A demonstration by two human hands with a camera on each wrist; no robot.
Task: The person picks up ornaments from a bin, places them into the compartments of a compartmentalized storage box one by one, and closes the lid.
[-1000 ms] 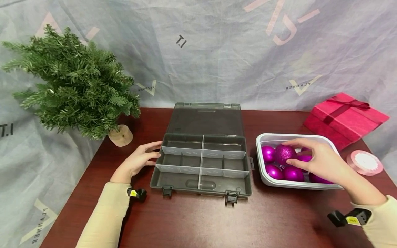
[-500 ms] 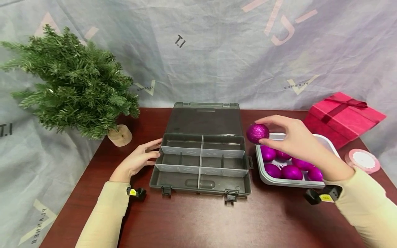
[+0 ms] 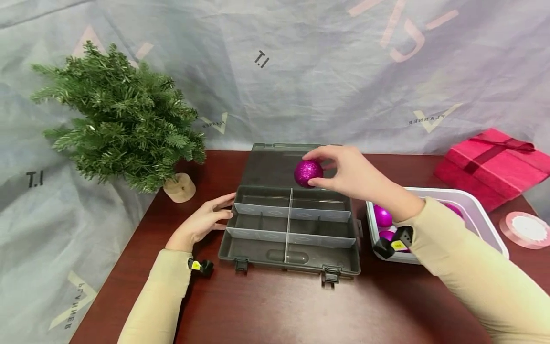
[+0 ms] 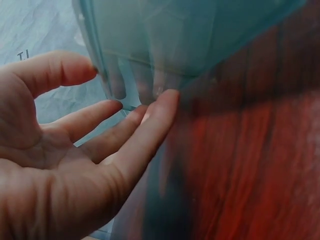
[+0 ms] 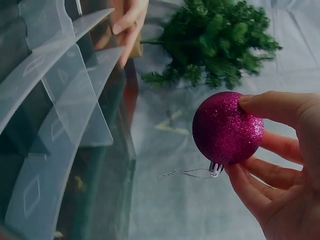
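A glittery magenta Christmas bauble (image 3: 308,173) is pinched between the thumb and fingers of my right hand (image 3: 350,173), above the back part of a dark translucent organizer box (image 3: 258,248). In the right wrist view the bauble (image 5: 227,127) shows a silver cap and a wire loop. The box lies with its lid folded back, and pale dividers (image 3: 318,213) split it into compartments. My left hand (image 3: 206,222) touches the box's left side with relaxed fingers; the left wrist view shows its fingertips (image 4: 170,100) against the wall.
On the right, a white tub (image 3: 477,205) holds several magenta baubles (image 3: 382,216), partly hidden by my right sleeve. Behind it is a red gift box (image 3: 494,165) with a bow, beside a pink ribbon roll (image 3: 525,230). A small artificial fir tree (image 3: 129,119) stands back left.
My right hand has lifted the glittery bauble out of the white tub and carried it left over the organizer box. My left hand keeps its place at the box. The head view has shifted slightly.
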